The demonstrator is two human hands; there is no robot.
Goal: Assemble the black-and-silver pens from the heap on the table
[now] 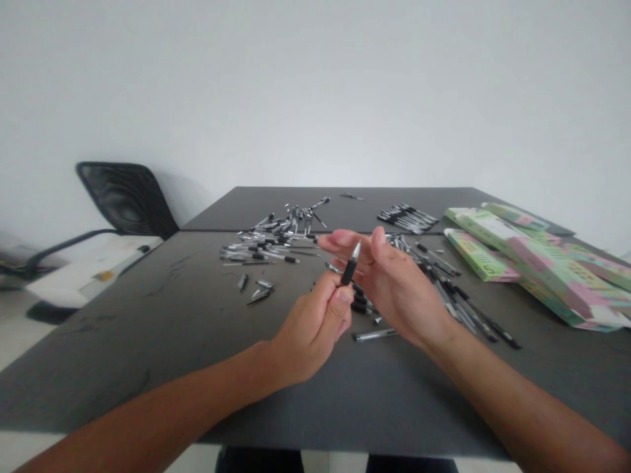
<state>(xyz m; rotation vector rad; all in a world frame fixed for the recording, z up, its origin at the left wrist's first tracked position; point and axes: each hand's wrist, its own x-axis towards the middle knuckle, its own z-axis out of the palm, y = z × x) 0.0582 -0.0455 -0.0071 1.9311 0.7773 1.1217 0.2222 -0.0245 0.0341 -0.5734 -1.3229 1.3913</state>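
My left hand (315, 322) is closed around a pen (350, 266) with a black grip, its metal tip pointing up and away from me. The rest of the pen's barrel is hidden inside the fist. Just right of the tip is my right hand (394, 282), thumb and fingers apart, with nothing visible between them. Below and behind the hands lie loose pen parts, among them a clear barrel (374, 334). A spread of pens and pen parts (276, 240) covers the table farther left.
On the dark table (187, 315), a neat row of pens (407, 218) lies at the back right. More pens (468, 309) lie beside my right forearm. Green and pink boxes (537, 263) are piled on the right. A black mesh chair (128, 197) stands at the left.
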